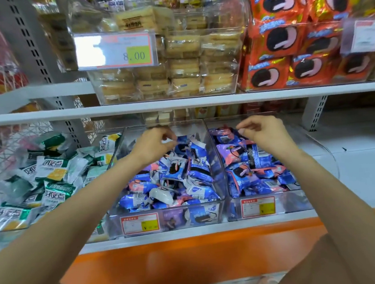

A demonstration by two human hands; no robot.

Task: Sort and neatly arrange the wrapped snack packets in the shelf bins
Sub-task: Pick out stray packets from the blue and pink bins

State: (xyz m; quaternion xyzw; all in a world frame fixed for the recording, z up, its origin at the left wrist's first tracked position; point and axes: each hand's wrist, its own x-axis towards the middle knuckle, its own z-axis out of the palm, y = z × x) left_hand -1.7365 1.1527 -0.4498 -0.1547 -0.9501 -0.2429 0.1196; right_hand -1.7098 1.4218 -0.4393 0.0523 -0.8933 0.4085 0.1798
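My left hand (154, 144) pinches the corner of a blue-and-white packet (191, 145) at the back of the middle bin (172, 219); my right hand (263, 133) curls over the purple packets (232, 151) in the right bin (299, 202), and I cannot tell whether it grips one

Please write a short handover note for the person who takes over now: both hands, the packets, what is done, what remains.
Left hand: over the middle bin, fingers curled, apparently pinching a blue packet near the back.
Right hand: over the right bin, fingers curled just above the purple packets; whether it grips one cannot be told.
Done: nothing visibly tidy; blue and pink packets lie jumbled in both bins.
Left: sort by kind, line up. The green packets on the left are also loose.
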